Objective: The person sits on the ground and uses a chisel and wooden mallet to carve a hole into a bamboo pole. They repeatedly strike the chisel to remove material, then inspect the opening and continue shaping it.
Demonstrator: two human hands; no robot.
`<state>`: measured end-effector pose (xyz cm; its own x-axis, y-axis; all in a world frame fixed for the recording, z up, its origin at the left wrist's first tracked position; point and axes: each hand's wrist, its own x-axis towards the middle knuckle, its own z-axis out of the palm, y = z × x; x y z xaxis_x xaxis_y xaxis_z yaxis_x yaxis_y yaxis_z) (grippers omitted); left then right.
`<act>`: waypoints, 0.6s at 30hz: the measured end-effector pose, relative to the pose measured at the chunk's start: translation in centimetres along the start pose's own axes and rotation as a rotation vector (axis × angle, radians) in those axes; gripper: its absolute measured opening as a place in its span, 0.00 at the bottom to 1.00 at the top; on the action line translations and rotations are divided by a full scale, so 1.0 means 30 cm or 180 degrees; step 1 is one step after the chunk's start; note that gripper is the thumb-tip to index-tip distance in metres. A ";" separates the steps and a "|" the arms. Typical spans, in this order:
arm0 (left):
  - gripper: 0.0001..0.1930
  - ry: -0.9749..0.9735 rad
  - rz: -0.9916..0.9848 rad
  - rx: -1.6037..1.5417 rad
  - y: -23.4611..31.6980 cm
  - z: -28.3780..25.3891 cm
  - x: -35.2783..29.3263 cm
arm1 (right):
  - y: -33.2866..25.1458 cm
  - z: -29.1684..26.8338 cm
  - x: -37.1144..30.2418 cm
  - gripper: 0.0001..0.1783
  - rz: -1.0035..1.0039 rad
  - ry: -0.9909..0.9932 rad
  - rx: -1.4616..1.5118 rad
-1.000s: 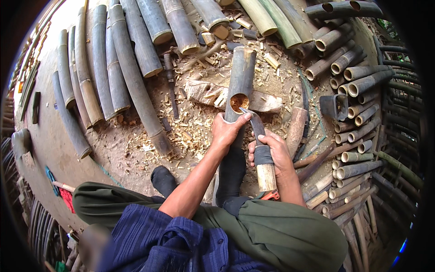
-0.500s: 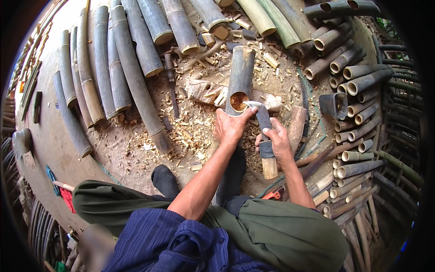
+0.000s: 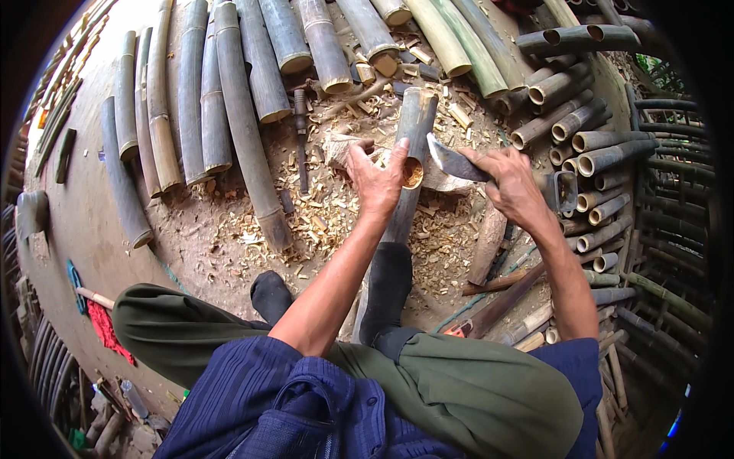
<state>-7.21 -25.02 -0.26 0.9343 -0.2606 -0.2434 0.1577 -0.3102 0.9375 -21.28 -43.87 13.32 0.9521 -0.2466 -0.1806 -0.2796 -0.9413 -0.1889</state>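
My left hand (image 3: 377, 177) grips the open cut end of a short grey bamboo section (image 3: 417, 122) that lies pointing away from me on the ground. The thumb rests against its side near the rim. My right hand (image 3: 511, 183) holds a broad-bladed knife (image 3: 453, 161) by its handle, blade pointing left toward the bamboo's open end, close to the rim but raised a little beside it. My legs in green trousers and dark socks stretch out below the hands.
Long grey bamboo poles (image 3: 229, 115) lie in a row at left and top. Short cut bamboo tubes (image 3: 589, 145) are stacked at right. Wood chips (image 3: 321, 222) cover the ground. A second tool (image 3: 300, 138) lies left of the hands. A red cloth (image 3: 103, 329) sits lower left.
My right hand has swung the knife from below the bamboo end up and to the right, so the blade now sits level with the rim. My left hand stays on the bamboo.
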 end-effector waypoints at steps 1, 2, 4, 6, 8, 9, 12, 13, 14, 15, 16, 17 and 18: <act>0.41 -0.0064 -0.0020 0.0074 0.007 0.012 -0.008 | -0.012 -0.022 0.040 0.25 -0.0308 0.0112 -0.0672; 0.43 -0.0115 -0.0043 0.0158 0.009 0.021 -0.014 | -0.025 -0.027 0.077 0.23 -0.0630 0.0225 -0.1332; 0.46 -0.0100 -0.0128 0.0277 0.003 0.037 -0.023 | -0.040 -0.009 0.116 0.16 -0.1114 0.0490 -0.2009; 0.46 -0.0032 -0.0068 0.0339 -0.012 0.041 -0.032 | -0.072 0.005 0.131 0.14 -0.1328 0.0449 -0.2418; 0.48 0.0014 -0.0015 0.0446 -0.020 0.058 -0.040 | -0.092 0.031 0.131 0.13 -0.1393 0.0518 -0.2615; 0.48 0.0090 0.0043 0.0531 -0.023 0.069 -0.047 | -0.097 0.042 0.129 0.13 -0.1425 0.0554 -0.2716; 0.49 0.0201 0.0115 0.0666 -0.030 0.085 -0.057 | -0.094 0.065 0.123 0.14 -0.1398 0.0551 -0.2743; 0.49 0.0214 0.0132 0.0667 -0.033 0.085 -0.056 | -0.092 0.073 0.121 0.14 -0.1414 0.0548 -0.2752; 0.49 0.0219 0.0159 0.0658 -0.032 0.089 -0.056 | -0.085 0.074 0.119 0.14 -0.1420 0.0548 -0.2775; 0.50 0.0235 0.0172 0.0657 -0.032 0.088 -0.057 | -0.079 0.076 0.117 0.14 -0.1428 0.0548 -0.2797; 0.50 0.0212 0.0176 0.0697 -0.031 0.089 -0.060 | -0.074 0.079 0.115 0.14 -0.1422 0.0517 -0.2736; 0.50 0.0191 0.0189 0.0735 -0.028 0.090 -0.064 | -0.068 0.082 0.113 0.14 -0.1414 0.0496 -0.2678; 0.50 0.0173 0.0202 0.0773 -0.025 0.089 -0.068 | -0.062 0.085 0.112 0.14 -0.1407 0.0475 -0.2621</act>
<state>-10.08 -26.69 -1.14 0.9567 -0.2391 -0.1661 0.0230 -0.5068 0.8617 -17.88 -42.35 10.61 0.9729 0.1982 -0.1194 0.2312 -0.8091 0.5402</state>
